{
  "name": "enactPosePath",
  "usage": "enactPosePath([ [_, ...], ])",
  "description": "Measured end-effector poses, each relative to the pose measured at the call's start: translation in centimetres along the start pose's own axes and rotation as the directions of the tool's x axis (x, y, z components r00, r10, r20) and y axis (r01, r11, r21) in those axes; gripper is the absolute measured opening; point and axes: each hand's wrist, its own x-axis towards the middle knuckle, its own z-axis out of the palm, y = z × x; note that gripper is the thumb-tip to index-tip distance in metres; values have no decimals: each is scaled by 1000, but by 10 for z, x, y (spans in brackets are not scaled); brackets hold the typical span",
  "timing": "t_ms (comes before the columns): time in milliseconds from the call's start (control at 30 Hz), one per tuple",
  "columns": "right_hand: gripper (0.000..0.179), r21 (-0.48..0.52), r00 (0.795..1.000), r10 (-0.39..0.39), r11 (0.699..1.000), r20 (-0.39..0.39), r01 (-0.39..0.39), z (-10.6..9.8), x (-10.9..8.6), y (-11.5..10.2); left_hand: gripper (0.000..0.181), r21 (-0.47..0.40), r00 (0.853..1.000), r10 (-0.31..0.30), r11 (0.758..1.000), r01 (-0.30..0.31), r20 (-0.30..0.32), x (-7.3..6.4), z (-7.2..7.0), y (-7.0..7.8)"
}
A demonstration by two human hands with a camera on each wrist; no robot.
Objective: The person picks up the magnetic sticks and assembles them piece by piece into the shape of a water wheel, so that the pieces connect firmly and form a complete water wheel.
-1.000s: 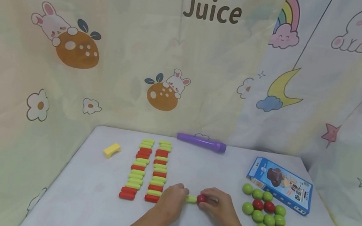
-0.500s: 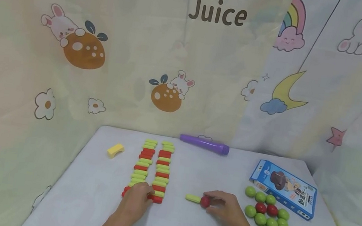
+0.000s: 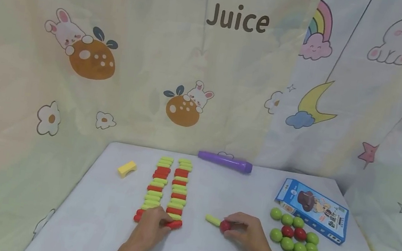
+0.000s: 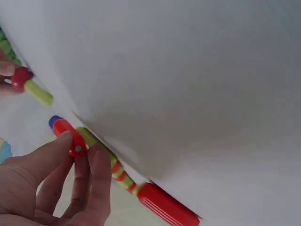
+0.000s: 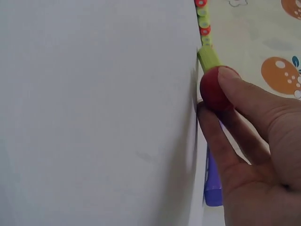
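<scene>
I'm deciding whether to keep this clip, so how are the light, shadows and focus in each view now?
Head view: soft, even light, small highlights on the green balls, faint shadows. Left wrist: dimmer, a broad grey shadow on the white tabletop, background green balls soft. Right wrist: a soft shadow left of the right hand.

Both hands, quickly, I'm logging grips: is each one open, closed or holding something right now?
Left hand: holding a red stick.
Right hand: holding a red ball, with a yellow-green stick against it.
</scene>
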Motion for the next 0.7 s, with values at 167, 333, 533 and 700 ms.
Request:
enactPosePath([
  [167,38,150,981,176,975,-81,-163,10,0,-7,24,-222,999,39,974,-43,-21,-2,10,13],
  [333,37,165,932,307,947,-194,-277,22,2,-14,20,-307,1000,15,951,-17,-9,12,31,35],
  [533,35,151,909,321,945,-267,-289,32,3,-17,13,-283,1000,10,959,-12,-9,28,54,54],
  [700,35,149,907,315,947,-278,-283,35,2,-18,10,-275,1000,30,961,-29,0,33,64,56],
])
